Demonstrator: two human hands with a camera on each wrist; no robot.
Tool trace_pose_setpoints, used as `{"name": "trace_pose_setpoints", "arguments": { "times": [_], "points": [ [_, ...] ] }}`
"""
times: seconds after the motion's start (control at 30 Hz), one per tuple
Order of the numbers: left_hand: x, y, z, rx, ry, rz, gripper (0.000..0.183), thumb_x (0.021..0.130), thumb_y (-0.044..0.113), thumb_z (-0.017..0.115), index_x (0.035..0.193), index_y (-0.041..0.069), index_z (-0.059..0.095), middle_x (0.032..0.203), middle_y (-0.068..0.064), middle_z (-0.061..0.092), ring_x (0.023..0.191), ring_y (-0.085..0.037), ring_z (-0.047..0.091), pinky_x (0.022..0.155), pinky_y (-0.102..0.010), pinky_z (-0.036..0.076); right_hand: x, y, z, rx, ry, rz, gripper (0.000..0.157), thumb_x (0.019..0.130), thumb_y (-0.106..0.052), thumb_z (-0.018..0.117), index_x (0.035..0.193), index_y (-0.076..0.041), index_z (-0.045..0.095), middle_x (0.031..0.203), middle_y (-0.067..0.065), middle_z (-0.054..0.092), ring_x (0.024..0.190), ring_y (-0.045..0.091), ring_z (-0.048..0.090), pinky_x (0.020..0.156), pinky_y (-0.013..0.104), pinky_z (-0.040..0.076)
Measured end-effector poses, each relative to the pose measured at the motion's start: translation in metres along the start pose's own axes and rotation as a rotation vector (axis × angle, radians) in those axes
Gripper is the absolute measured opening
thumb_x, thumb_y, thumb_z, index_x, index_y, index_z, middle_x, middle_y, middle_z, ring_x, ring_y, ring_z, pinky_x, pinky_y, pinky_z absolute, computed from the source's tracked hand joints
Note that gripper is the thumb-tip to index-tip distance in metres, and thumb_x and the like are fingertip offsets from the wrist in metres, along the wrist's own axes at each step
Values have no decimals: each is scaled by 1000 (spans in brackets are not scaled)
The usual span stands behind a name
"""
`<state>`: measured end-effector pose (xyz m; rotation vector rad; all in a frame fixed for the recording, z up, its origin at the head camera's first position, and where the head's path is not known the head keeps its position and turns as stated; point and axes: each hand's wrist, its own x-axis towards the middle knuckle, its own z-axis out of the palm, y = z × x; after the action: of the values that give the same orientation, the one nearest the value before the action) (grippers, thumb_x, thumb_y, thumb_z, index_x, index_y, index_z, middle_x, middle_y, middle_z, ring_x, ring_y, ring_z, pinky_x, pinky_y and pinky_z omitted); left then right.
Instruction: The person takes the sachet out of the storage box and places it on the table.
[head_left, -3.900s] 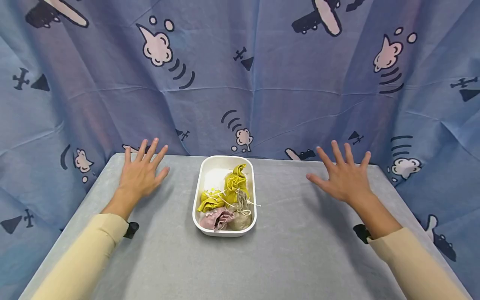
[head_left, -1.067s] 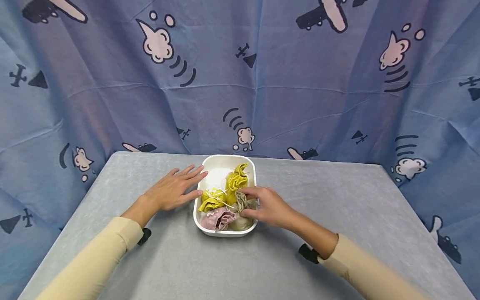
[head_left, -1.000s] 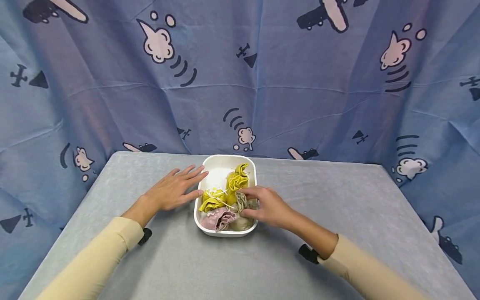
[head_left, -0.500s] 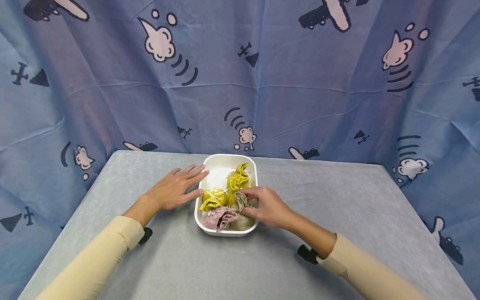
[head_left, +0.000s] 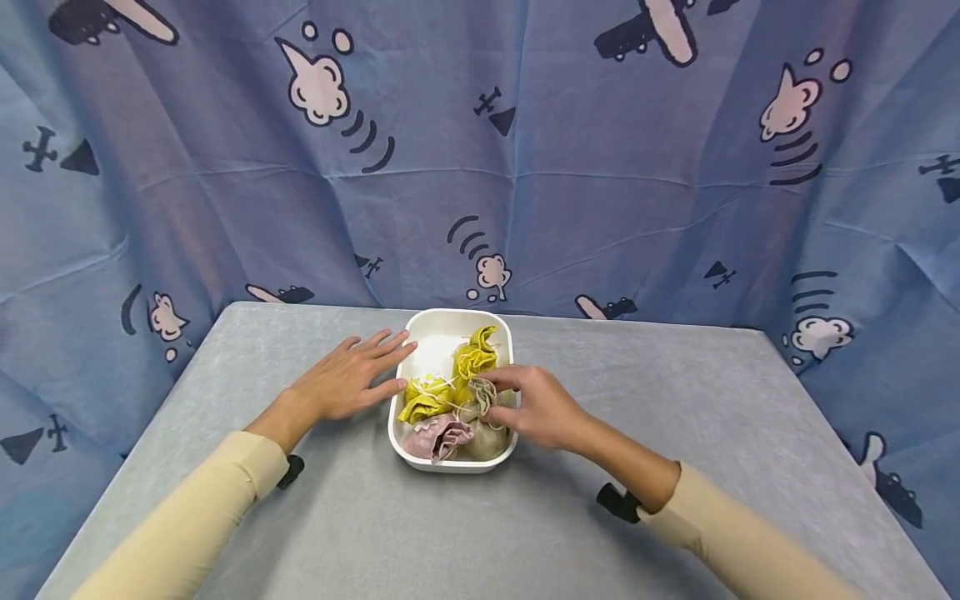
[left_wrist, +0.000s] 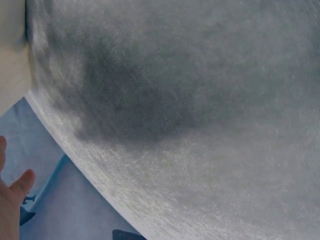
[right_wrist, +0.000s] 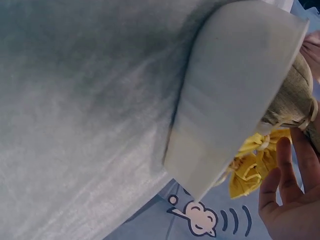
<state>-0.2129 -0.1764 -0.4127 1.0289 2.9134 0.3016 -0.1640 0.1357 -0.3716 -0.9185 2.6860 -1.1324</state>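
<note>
A white tray [head_left: 450, 468] holds several small drawstring pouches. My right hand [head_left: 543, 408] reaches over its right side and pinches the gathered neck of a beige-green pouch [head_left: 487, 442] between thumb and fingers. In the right wrist view the same pouch [right_wrist: 292, 95] hangs over the tray wall [right_wrist: 230, 85], fingers beside its tie. A pink pouch [head_left: 435, 437] lies to its left; two yellow pouches [head_left: 474, 360] lie behind. With fingers spread, my left hand [head_left: 348, 379] has its fingertips at the left rim. Part of the left hand [left_wrist: 10, 200] shows at the left wrist view's edge.
The tray stands on a grey cloth-covered table [head_left: 360, 525]. Behind and at both sides hangs a blue patterned curtain [head_left: 420, 125]. White cords of the pouches lie across one another inside the tray.
Both hands have come in from the table's sides to the tray. My right hand has taken hold of the beige-green pouch's neck and, in the last half second, drawn it slightly upward.
</note>
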Motion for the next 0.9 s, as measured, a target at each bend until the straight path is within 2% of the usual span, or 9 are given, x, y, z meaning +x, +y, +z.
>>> {"name": "trace_pose_setpoints", "arguments": {
  "times": [0.17, 0.47, 0.9],
  "points": [
    [0, 0, 1, 5, 22, 13, 65, 103, 55, 40, 158, 21, 32, 163, -3, 25, 148, -33, 25, 112, -65, 25, 1, -6, -9, -29, 14, -17, 45, 80, -6, 81, 123, -2, 69, 120, 11, 70, 105, 28, 68, 95, 46, 52],
    [-1, -1, 2, 6, 20, 13, 65, 103, 54, 41, 158, 21, 32, 163, -4, 25, 148, -33, 24, 112, -64, 24, 2, -12, -27, -31, 62, -69, 45, 79, -3, 80, 123, -1, 69, 116, 9, 72, 100, 25, 70, 77, 36, 53],
    [0, 1, 1, 1, 10, 9, 65, 103, 55, 41, 158, 21, 32, 163, -4, 25, 149, -34, 24, 112, -65, 23, 0, -14, -54, -67, 143, -75, 43, 80, -1, 79, 122, -2, 71, 114, 7, 73, 96, 21, 68, 80, 39, 52]
  ]
}}
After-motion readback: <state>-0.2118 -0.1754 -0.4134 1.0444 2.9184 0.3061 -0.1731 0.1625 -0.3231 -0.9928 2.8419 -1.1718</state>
